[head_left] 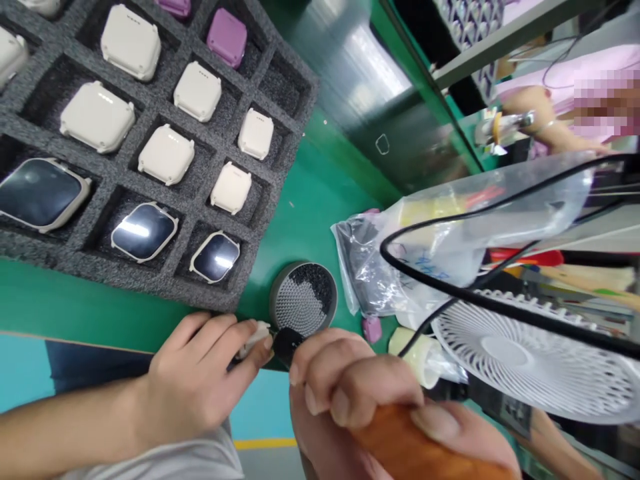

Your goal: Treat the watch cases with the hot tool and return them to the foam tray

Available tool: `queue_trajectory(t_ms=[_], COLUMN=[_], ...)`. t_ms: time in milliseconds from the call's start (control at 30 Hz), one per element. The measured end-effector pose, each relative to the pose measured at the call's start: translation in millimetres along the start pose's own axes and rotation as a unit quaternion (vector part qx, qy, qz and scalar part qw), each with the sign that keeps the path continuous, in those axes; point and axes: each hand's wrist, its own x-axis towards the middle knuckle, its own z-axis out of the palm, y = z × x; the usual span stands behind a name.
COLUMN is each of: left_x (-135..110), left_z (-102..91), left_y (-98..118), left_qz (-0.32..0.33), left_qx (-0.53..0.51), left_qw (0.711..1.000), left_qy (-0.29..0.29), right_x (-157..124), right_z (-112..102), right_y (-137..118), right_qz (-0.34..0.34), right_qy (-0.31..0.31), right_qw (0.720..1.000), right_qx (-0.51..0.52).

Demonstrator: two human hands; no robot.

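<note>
Pale watch case (pixel 255 339): you have it pinched in your left hand (pixel 195 380), between thumb and fingertips, at the near edge of the green bench mat (pixel 305 213). Your fingers hide most of it, so its detail cannot be confirmed. Your right hand (pixel 360 387) is closed around an orange wooden handle (pixel 415 443), fingers curled over it. The handle's black tip (pixel 287 347) sits against or just beside the case; you cannot tell which from this view.

Just beyond your hands, a round metal tin (pixel 303 298) holds a dark studded pad with pale specks on it. To its right lie a small purple piece (pixel 372 329), a cream cylinder (pixel 413 357) and a clear plastic bag (pixel 395 260) with blue marking. A black cable (pixel 450 287) runs across a white fan (pixel 530 353) further right.

To the left, a grey foam tray (pixel 165 277) holds watch cases in separate compartments. Your near row shows three cases (pixel 144 231) with dark glass fitted; the others are cream, without glass showing. A purple case (pixel 227 37) sits in the far row.

Far right, a co-worker's hand (pixel 523 127), in a pink sleeve (pixel 550 87), holds a metal item (pixel 500 127).
</note>
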Motion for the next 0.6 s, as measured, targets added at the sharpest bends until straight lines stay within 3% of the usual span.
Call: queue_trajectory(t_ms=[100, 167, 300, 600], left_x=[-1, -4, -10, -7], left_z=[-2.0, -4.3, -6.4, -4.8], left_y=[-2, -4, -9, -5], left_qz=[0.015, 0.042, 0.096, 0.072], left_qx=[0.024, 0.033, 0.024, 0.031], left_qw=[1.000, 0.998, 0.993, 0.996], left_qy=[0.002, -0.017, -0.059, -0.042], right_x=[5, 9, 9, 8], right_z=[8, 7, -1, 5], right_y=[-2, -5, -9, -9], right_qz=[-0.055, -0.039, 0.038, 0.028], right_qy=[0.130, 0.181, 0.180, 0.196], right_qw=[0.990, 0.982, 0.982, 0.980], right_qx=[0.024, 0.022, 0.041, 0.026])
